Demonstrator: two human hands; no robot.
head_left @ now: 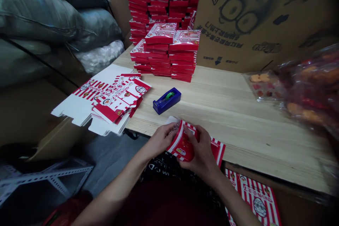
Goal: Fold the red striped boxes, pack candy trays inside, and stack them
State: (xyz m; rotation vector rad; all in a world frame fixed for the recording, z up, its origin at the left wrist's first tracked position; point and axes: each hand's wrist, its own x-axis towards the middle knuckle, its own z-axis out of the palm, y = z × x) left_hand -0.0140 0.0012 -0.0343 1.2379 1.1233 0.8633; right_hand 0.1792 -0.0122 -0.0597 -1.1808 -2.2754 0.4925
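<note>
My left hand and my right hand grip a red-and-white striped cardboard carton at the table's front edge, and my fingers hide much of it. A clear plastic piece shows just beyond my left fingers, partly tucked behind the carton. Further up the pale wooden table is a blue tape dispenser, beyond reach of neither hand's fingers but not touching them. To its left lies a loose pile of flat printed carton blanks.
Several stacks of red packaged boxes rise at the table's back. Bulging plastic bags of orange and red goods sit at the right. Corrugated cardboard stands behind, grey sacks fill the left, and a metal angle rack lies low on the left.
</note>
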